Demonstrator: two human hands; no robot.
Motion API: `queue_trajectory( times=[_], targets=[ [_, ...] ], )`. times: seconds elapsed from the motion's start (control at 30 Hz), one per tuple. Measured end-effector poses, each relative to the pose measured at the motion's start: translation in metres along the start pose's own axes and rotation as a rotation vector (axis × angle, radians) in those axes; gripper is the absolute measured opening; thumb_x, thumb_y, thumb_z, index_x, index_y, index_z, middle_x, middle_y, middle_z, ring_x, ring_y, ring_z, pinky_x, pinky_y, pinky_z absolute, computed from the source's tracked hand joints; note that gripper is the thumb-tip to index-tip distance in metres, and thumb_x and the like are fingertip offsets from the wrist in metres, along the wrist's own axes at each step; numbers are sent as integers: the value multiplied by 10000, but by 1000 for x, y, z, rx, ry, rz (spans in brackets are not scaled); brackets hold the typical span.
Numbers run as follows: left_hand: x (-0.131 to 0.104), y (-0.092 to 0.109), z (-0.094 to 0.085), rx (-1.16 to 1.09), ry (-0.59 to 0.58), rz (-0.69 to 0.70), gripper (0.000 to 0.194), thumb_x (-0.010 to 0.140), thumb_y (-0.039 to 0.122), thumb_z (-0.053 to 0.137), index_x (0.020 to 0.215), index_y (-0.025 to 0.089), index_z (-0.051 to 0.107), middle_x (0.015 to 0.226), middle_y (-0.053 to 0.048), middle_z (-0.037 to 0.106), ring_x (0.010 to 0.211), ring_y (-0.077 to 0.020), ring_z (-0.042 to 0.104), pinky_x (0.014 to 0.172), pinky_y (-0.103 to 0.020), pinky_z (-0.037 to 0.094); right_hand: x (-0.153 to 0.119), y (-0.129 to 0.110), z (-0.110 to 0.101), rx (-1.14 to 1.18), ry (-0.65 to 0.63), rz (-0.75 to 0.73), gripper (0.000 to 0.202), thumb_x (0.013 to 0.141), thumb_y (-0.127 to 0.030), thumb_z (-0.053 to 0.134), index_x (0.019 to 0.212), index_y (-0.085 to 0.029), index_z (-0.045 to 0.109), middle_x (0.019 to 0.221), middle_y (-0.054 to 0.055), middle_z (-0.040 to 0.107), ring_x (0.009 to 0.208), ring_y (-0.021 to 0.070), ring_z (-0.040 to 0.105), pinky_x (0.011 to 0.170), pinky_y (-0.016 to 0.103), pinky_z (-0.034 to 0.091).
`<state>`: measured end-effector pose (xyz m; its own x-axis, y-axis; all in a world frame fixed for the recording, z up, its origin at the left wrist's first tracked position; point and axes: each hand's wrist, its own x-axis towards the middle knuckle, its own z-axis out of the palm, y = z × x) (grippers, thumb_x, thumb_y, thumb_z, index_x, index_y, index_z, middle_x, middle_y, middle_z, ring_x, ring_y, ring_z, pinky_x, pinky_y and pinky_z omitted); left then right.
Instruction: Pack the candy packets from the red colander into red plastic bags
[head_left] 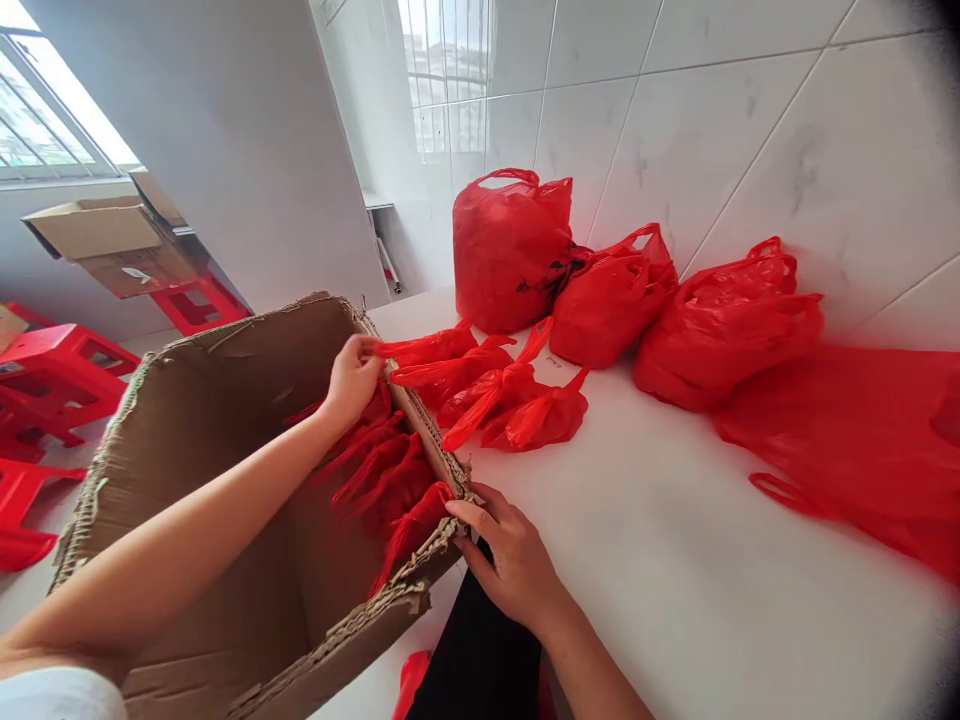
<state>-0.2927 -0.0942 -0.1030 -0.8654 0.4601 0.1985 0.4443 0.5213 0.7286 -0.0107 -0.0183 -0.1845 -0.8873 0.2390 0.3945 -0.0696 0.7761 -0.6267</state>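
A large cardboard box [217,400] with ragged rims stands open in front of me, several knotted small red plastic bags inside along its right wall. My left hand [356,378] reaches across the box to that wall, its fingers closed at the tied end of a small red plastic bag [427,347] lying on the white table. My right hand [510,555] grips the box's near right corner, thumb and fingers on the torn cardboard. Just past the rim, more knotted red bags [499,390] lie in a cluster on the tabletop.
Along the tiled wall on the white table [637,520] stand a big full red bag [510,250] and two smaller filled ones. A flatter red bag [862,440] spreads at the right. Red stools [67,370] and another carton [120,240] are at the left.
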Motion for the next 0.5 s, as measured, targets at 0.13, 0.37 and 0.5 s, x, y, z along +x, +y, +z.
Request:
queue_trajectory(
  times=[0.13,0.37,0.5],
  targets=[
    [-39,88,10,-77,44,721,161,913,248,447,981,197,583,1004,-44,641,938,-167,589,814,-288,480,0,-1,-2,10,-19,-3,458,881,-185,549,1315,-326,508,1361,67,491,1096,206,580,928,378,514],
    [-53,155,105,455,-551,642,377,775,405,652,1012,111,661,1008,-174,690,975,-342,629,782,-417,489,-3,0,-6,-10,-67,-13,474,885,-196,542,1346,-293,483,1362,97,484,1156,228,546,952,410,500],
    [-40,155,103,381,-655,641,136,785,223,604,826,128,691,841,-104,712,873,-266,665,753,-347,487,-4,1,-6,-10,-63,-17,491,892,-183,529,1365,-297,468,1371,95,479,1180,225,532,963,405,498]
  ],
)
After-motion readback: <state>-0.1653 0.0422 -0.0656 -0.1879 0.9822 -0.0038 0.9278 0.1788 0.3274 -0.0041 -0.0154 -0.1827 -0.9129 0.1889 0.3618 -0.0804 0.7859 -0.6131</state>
